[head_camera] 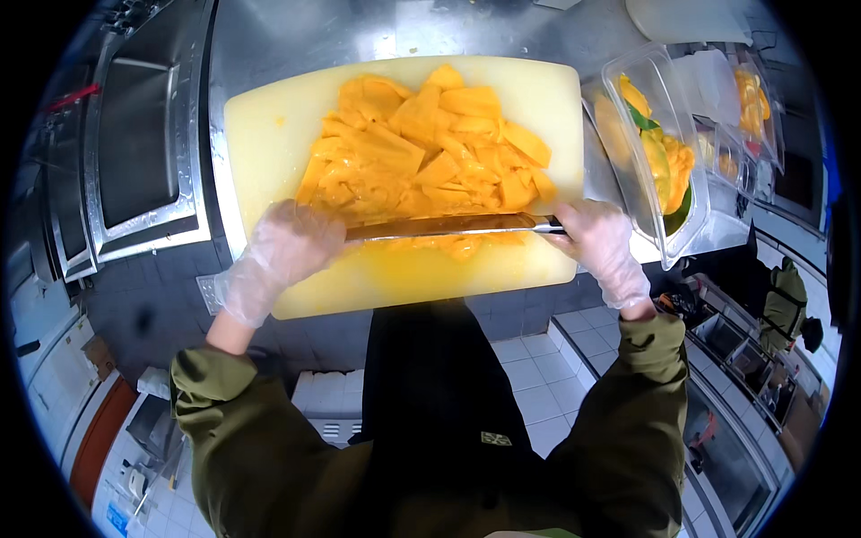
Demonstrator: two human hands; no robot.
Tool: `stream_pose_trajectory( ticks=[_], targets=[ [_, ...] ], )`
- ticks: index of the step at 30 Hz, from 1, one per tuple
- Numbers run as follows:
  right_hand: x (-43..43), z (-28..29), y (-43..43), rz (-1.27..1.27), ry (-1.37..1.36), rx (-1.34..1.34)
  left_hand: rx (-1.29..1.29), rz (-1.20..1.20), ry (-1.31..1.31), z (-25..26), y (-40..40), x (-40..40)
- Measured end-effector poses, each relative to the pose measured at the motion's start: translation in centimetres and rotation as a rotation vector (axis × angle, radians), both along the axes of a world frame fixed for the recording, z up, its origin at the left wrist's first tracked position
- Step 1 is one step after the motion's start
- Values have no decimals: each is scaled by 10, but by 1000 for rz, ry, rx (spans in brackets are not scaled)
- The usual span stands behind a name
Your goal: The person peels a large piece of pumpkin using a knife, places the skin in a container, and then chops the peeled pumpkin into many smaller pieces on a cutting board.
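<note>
A heap of cut orange-yellow fruit flesh, likely mango (430,144), covers the middle of a pale yellow plastic cutting board (269,148). Across the near side of the heap lies a long knife (444,226), its blade spanning left to right. My right hand (595,245), in a clear plastic glove, grips the dark handle. My left hand (289,242), gloved likewise, is closed around the blade's far left end, which it hides. Soft pulp and juice lie on the board, also on the near side of the blade.
Right of the board stands a clear plastic container (679,141) with yellow fruit and green peel. Another clear container (753,101) with fruit is farther right. A stainless steel counter (296,30) extends beyond the board, and metal basins or wells (144,141) are at the left.
</note>
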State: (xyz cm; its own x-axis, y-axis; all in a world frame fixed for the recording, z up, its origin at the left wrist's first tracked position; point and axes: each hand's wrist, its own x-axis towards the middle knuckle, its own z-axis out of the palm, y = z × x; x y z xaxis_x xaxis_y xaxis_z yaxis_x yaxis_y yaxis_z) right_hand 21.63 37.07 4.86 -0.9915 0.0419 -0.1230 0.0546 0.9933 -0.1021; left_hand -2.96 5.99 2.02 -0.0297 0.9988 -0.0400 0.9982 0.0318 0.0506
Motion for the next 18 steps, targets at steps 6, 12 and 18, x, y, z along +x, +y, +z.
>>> stream_pose_trajectory(
  ticks=[6,12,18],
  targets=[
    [-1,-12,0,14,69,-20,20,69,-8,9,-1,15],
    [-11,-5,-1,13,115,-86,83,1,-2,9,1,2],
    [-4,-18,-8,-3,66,-62,4,8,-37,2,0,7]
  ],
)
